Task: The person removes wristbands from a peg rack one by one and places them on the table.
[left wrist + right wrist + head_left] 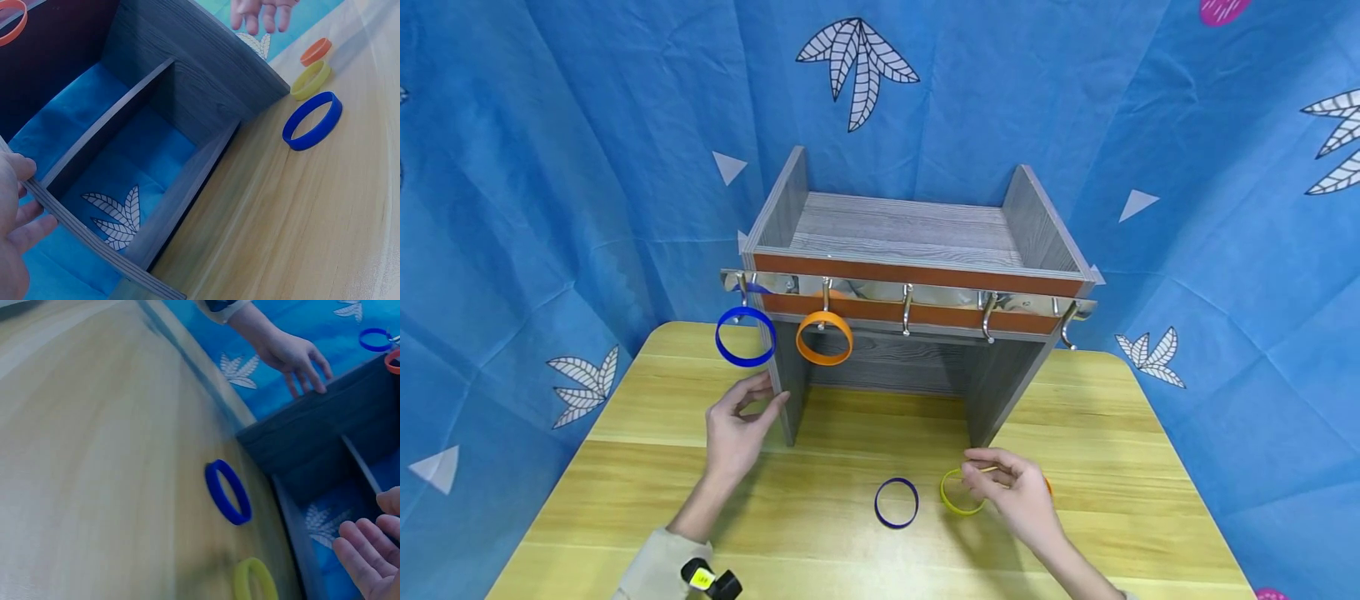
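Steadying the grey shelf (895, 221), apparently, our left hand (740, 423) pinches its edge at eight o'clock while our right hand (1017, 493), loose and empty, hovers over the yellow band (242, 582) at five.

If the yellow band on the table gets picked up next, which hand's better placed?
Right, I'd say. The right hand holds nothing and is much nearer the yellow band; the left hand is across the shelf unit, holding its side panel.
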Motion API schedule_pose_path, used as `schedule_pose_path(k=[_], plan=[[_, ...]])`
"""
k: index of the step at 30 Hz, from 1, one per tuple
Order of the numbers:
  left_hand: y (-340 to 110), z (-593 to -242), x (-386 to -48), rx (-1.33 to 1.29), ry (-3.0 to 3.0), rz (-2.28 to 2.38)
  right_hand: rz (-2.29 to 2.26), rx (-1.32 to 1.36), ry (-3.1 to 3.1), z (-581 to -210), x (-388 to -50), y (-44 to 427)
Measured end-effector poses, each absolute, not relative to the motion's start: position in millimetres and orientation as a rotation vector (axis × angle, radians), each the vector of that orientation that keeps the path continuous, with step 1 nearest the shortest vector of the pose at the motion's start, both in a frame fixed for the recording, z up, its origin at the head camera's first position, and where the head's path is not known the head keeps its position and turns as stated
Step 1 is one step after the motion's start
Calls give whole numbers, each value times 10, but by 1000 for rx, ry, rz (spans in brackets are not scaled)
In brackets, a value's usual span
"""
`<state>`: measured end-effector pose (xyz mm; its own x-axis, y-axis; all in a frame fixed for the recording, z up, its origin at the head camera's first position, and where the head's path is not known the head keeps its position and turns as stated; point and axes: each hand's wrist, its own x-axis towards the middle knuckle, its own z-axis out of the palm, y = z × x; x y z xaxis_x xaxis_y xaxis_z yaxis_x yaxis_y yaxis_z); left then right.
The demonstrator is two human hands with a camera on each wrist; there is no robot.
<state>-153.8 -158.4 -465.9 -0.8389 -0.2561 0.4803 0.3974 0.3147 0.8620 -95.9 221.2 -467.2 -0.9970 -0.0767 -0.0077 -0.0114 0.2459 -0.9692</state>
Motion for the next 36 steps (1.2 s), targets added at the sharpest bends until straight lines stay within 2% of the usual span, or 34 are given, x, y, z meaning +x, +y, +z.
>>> schedule_pose_path(k=[11,19,25,36], plan=[[-1591,-4662,-1529,-127,-2039,-1576,-2036,-167,2580,-4536,-990,2341],[-1594,-4673,-1532,-125,-2040,-1570,-2326,-214,2574,-4436,-1040,2412],[-1595,-4677,-1539,-136,-2031,-1567,-2512,-327,2582,-4381,-1114,2495],[-1590,-4673,-1547,-143,-2028,-1561,-2623,-359,2611,-4327,-1298,2568]])
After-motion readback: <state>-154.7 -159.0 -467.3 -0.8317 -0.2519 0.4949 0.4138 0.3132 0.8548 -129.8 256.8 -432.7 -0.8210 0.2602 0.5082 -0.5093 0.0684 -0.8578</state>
